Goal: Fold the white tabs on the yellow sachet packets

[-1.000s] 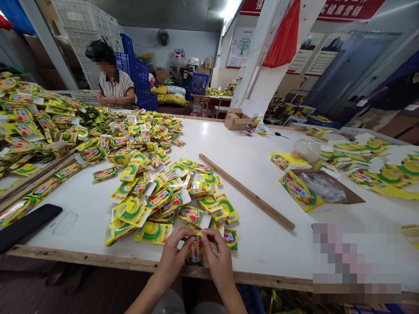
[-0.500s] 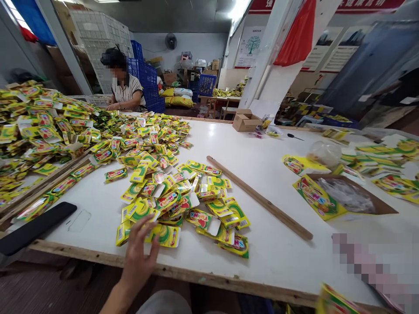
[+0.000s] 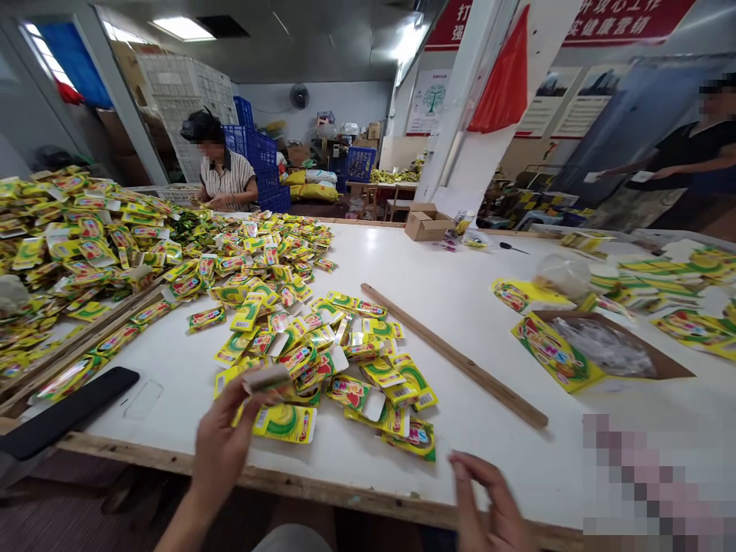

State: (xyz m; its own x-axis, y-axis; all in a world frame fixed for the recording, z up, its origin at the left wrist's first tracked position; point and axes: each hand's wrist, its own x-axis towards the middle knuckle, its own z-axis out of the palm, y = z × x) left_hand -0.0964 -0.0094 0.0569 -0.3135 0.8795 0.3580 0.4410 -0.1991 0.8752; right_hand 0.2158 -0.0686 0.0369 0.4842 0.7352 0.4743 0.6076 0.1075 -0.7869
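Near the wooden table edge (image 3: 322, 491), my right hand (image 3: 488, 502) hangs over the white tabletop, thumb and forefinger drawn narrow; I cannot tell whether their tips touch. My left hand (image 3: 221, 441) pinches a small carton (image 3: 265, 378), its greyish-brown side showing, above the near pile of yellow fruit-print cartons (image 3: 287, 424). Right of that pile lies a wooden strip (image 3: 454, 355), and beyond it an open display box (image 3: 555, 349) with clear plastic inside. Farther left spreads a bigger carton heap (image 3: 74, 230), with a person in a striped shirt (image 3: 227, 180) behind it.
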